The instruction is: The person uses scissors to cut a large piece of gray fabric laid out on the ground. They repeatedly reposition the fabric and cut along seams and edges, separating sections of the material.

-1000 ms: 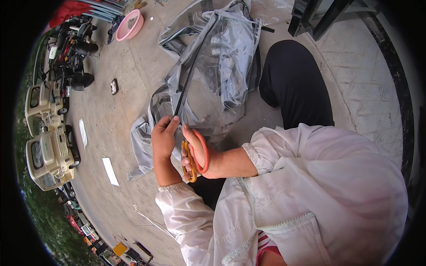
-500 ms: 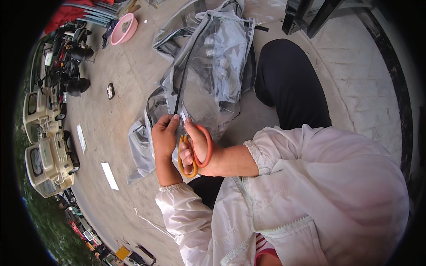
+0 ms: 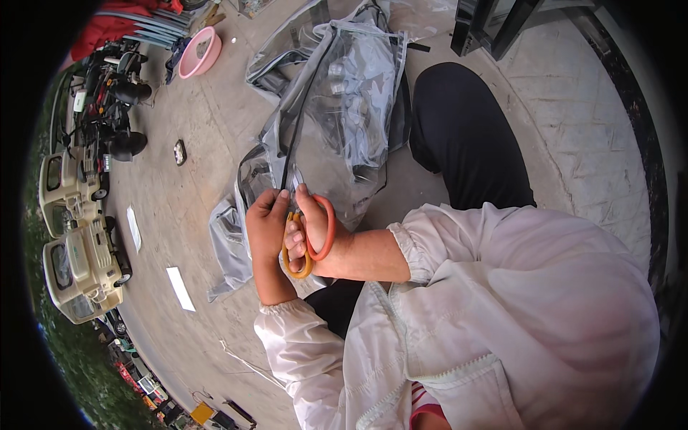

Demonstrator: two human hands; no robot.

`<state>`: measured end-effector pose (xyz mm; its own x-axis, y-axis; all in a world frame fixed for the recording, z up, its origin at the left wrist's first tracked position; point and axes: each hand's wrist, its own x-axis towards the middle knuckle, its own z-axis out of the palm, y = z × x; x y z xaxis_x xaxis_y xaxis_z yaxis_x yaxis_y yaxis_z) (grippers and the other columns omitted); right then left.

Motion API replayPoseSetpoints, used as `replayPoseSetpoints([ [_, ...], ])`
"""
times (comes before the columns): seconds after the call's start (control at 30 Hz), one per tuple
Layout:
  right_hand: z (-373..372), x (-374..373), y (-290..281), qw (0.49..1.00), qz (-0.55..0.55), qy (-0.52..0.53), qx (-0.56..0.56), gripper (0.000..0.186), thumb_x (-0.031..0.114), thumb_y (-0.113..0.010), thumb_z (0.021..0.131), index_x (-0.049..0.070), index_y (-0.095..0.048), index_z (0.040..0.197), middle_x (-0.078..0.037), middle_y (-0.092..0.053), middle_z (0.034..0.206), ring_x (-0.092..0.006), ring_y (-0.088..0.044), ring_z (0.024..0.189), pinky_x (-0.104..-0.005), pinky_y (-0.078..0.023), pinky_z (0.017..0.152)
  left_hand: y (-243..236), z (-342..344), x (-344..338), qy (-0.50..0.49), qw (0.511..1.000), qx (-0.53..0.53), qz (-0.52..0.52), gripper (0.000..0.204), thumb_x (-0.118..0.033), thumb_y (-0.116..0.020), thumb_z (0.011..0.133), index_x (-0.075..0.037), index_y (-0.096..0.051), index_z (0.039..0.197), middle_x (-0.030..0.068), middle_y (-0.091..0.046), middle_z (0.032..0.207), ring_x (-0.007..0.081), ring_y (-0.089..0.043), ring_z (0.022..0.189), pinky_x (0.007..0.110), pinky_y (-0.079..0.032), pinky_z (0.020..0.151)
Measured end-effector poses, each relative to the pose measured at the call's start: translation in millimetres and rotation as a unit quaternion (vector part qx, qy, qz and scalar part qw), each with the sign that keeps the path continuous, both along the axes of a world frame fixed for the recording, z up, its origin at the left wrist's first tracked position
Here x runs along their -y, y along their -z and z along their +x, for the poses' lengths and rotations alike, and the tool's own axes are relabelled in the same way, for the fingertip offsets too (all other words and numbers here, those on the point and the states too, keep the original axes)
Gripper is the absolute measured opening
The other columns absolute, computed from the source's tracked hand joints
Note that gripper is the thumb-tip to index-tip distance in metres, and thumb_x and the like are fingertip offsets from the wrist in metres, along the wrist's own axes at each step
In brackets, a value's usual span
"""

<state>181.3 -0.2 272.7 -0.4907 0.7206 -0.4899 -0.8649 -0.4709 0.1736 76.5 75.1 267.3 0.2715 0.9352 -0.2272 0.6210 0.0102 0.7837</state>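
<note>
My right hand is closed around a pair of scissors with one red and one yellow handle loop. Their pale blades point away from me, close beside the black edging of a clear plastic cover with grey and black trim. Whether the blades touch the edging I cannot tell. On that same black strip, my left hand pinches with thumb and fingers, just left of the scissors. The cover spreads crumpled over the ground ahead of me, and its grey lower part lies left of my left hand.
A pink basin stands at the far left. White strips and a small dark-rimmed item lie on the ground. Parked motorbikes and beige vehicles line the left side. A black metal frame rises at the far right.
My right hand and the scissors have shifted slightly left, closer to my left hand, and the blades show a little more. My left hand keeps its pinch on the black edging.
</note>
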Motion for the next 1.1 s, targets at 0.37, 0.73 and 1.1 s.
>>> replayPoseSetpoints([
  [0.37,0.3,-3.5,12.1,0.998,0.006,-0.008,0.056,0.063,0.078,-0.042,0.077,0.015,-0.035,0.074,0.004,-0.030,0.051,-0.0105,-0.033,0.041,-0.0406,-0.044,0.045,-12.0,2.5,5.2,0.015,0.999,-0.044,0.027,0.018,-0.015,-0.060,0.087,0.000,-0.058,0.077,-0.0033,-0.047,0.061,0.0063,-0.038,0.059,0.023,-0.034,0.053],
  [0.73,-0.5,-10.6,12.7,0.995,-0.007,-0.001,0.097,0.066,0.080,-0.044,0.073,0.014,-0.035,0.076,0.005,-0.032,0.053,-0.0088,-0.032,0.040,-0.0387,-0.044,0.043,-10.5,-8.4,-0.2,0.012,1.000,-0.027,-0.003,0.017,-0.015,-0.061,0.088,-0.001,-0.058,0.078,-0.0043,-0.048,0.064,0.0053,-0.038,0.062,0.022,-0.035,0.056],
  [1.1,4.3,-9.3,15.5,0.996,-0.001,0.017,0.086,0.064,0.077,-0.043,0.077,0.014,-0.036,0.076,0.003,-0.034,0.054,-0.0098,-0.035,0.042,-0.0387,-0.047,0.048,-15.7,-11.7,-1.4,0.018,0.999,-0.031,-0.036,0.016,-0.013,-0.060,0.088,-0.001,-0.059,0.079,-0.0055,-0.050,0.068,0.0047,-0.040,0.066,0.021,-0.035,0.059],
])
